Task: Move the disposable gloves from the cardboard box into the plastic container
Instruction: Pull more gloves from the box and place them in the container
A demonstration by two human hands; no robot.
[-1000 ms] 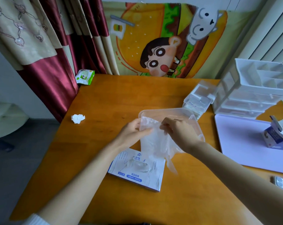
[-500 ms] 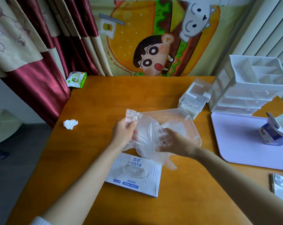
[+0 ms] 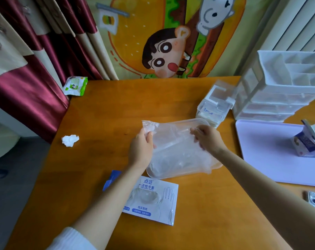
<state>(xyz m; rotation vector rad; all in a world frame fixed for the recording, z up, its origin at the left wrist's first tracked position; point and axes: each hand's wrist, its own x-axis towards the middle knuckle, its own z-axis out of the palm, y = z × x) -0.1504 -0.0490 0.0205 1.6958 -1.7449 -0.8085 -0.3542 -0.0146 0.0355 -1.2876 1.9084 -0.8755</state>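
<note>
The gloves (image 3: 176, 147) lie spread over the open container (image 3: 192, 121), one edge spilling past its near rim. The left hand (image 3: 141, 150) pinches their crumpled corner and the right hand (image 3: 209, 139) grips the far edge. The box (image 3: 153, 201) lies just nearer, with clear film showing in its opening.

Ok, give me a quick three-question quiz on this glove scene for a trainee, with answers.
1. True or false: the gloves are draped over the container.
2. How many hands hold the gloves? A none, B one, C both.
3. Fill the gap: the box lies ___ the person than the container.
Key: 1 true. 2 C: left hand and right hand. 3 nearer.
</note>
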